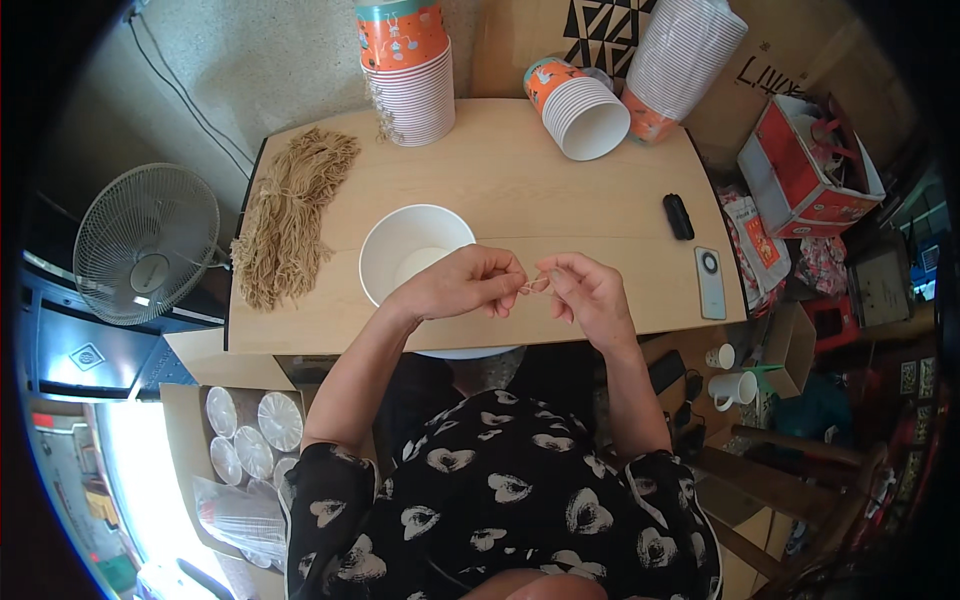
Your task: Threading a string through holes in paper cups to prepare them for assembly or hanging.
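Over the front part of the table, my two hands are close together with a short piece of thin tan string (pixel 537 284) between them, which seems looped or knotted. My left hand (pixel 455 283) pinches one end between thumb and fingers. The other end is in the pinched fingers of my right hand (pixel 592 300). Just behind my left hand stands an upright white paper bucket (pixel 378 257), its mouth facing up and partly covered by that hand. A heap of similar tan strings (pixel 290 220) lies at the table's left side.
Stacked paper buckets (pixel 415 95) stand at the back edge of the table (pixel 500 170). Another stack (pixel 585 120) lies tilted beside a tall bagged stack (pixel 690 50). A black case (pixel 678 217) and a phone (pixel 710 283) lie on the right. Left of the table is a fan (pixel 148 245).
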A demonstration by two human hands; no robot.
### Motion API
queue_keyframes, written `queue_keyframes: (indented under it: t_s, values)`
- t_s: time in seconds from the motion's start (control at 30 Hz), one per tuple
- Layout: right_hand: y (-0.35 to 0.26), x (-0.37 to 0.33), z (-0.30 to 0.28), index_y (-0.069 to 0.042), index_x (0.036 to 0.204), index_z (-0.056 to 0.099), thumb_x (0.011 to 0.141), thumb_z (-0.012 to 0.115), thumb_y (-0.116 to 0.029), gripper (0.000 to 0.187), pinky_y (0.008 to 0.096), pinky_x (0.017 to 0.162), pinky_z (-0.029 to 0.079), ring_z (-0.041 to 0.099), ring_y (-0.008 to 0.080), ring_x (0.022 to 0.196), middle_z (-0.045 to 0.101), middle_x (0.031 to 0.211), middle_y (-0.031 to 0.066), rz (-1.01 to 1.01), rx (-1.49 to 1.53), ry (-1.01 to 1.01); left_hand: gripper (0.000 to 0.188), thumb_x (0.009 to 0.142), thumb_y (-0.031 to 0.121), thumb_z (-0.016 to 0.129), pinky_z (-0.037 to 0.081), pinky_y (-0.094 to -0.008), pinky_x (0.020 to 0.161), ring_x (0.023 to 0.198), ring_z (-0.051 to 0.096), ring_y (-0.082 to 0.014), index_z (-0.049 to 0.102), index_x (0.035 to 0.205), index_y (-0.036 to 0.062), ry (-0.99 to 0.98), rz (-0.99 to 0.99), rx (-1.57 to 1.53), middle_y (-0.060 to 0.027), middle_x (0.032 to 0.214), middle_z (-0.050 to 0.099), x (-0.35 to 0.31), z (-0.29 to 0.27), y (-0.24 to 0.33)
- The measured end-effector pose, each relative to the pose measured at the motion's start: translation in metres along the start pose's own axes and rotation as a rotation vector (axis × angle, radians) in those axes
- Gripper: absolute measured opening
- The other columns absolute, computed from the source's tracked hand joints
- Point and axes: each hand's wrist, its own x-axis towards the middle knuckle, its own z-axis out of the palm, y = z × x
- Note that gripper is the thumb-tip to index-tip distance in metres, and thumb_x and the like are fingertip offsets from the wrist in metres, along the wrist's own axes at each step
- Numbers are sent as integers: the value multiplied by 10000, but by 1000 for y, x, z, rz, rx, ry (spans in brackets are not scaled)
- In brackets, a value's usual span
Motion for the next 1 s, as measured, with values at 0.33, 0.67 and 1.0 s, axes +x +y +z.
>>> queue_keyframes:
  t_s: [0.33,0.67,1.0]
  values:
    - [8,-1,-10,21,998,666,982,667,-60,83,198,644,450,564,35,739,629,816,-18,-132,-246,-41,271,1081,230,517,531,-233,685,758,620,-72,668,1058,6,46,-27,5,-5,840,643,4,0,3]
    - [7,-2,-9,0,996,619,1006,614,-66,67,195,652,416,511,28,730,620,887,-5,-206,-249,-65,209,1063,204,559,475,-207,691,790,575,-51,658,1077,21,-23,28,-51,15,881,628,3,-3,-3]
    - [16,6,8,-20,974,621,996,636,-100,85,189,574,377,495,25,674,566,762,-32,-120,-42,10,110,1006,82,636,526,-229,710,774,620,-68,680,1061,-3,209,173,-55,0,910,657,-13,14,-14]
